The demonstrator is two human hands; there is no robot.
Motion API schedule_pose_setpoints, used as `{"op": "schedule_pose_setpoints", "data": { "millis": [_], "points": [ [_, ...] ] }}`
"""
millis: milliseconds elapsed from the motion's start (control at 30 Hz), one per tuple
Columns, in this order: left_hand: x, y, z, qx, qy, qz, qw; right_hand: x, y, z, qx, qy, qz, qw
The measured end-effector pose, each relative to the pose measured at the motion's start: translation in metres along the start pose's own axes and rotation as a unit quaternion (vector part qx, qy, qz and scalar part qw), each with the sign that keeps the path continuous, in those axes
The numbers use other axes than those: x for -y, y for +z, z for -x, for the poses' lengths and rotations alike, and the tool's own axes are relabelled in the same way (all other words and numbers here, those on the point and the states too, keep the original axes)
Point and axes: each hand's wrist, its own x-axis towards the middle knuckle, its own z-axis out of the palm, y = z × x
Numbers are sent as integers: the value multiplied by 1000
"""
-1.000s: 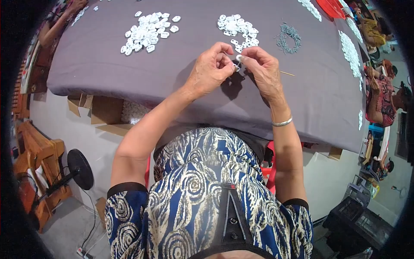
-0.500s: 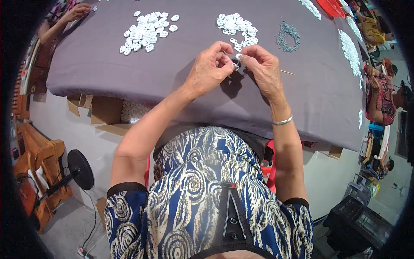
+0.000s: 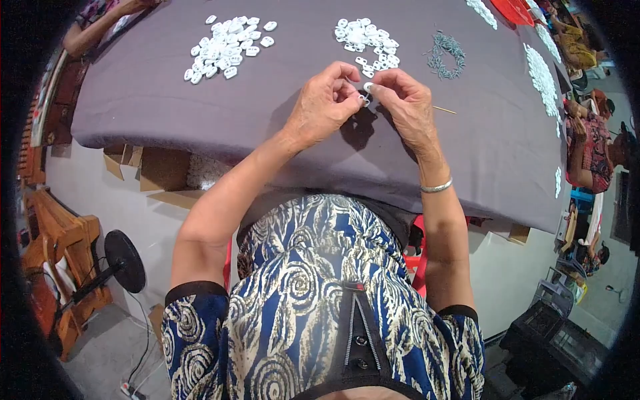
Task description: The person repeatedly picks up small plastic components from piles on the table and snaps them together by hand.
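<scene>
My left hand point(image 3: 328, 101) pinches a small white plastic piece with a hole point(image 3: 364, 101) between thumb and forefinger. Close beside it, my right hand point(image 3: 407, 107) grips another small white piece point(image 3: 368, 87) in its fingertips. The two pieces nearly meet, and fingers cover part of both; whether they are joined I cannot tell. Just beyond my hands lies a loose pile of white two-holed pieces point(image 3: 357, 35). A thin brass-coloured stick point(image 3: 445, 110) rests on the cloth by my right hand.
A grey cloth point(image 3: 167, 113) covers the table. White oval pieces point(image 3: 225, 45) are heaped at far left, small grey-green bits point(image 3: 445, 57) lie in a ring, and more white pieces point(image 3: 541, 80) run along the right. Another person's arm point(image 3: 93, 33) reaches over the far left corner.
My hands stay almost in the same place, still pinching the white pieces. At the upper left, the other person's hand has moved up toward the picture's top edge.
</scene>
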Motion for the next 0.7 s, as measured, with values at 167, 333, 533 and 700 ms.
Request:
{"op": "schedule_pose_setpoints", "data": {
  "millis": [167, 333, 533, 700],
  "points": [
    [-2, 0, 0, 4, -11, 5, 1000, -1, 0, 1, 3, 15, 13, 1000],
    [3, 0, 0, -3, 8, 13, 1000, -9, 1, 0, 13, -36, 58, 998],
    [7, 4, 0, -37, 13, 13, 999, -17, 4, 2, -2, -28, 41, 999],
    [8, 4, 0, -41, 9, 14, 999, -13, 3, 6, 2, -40, 54, 998]
  ]
}}
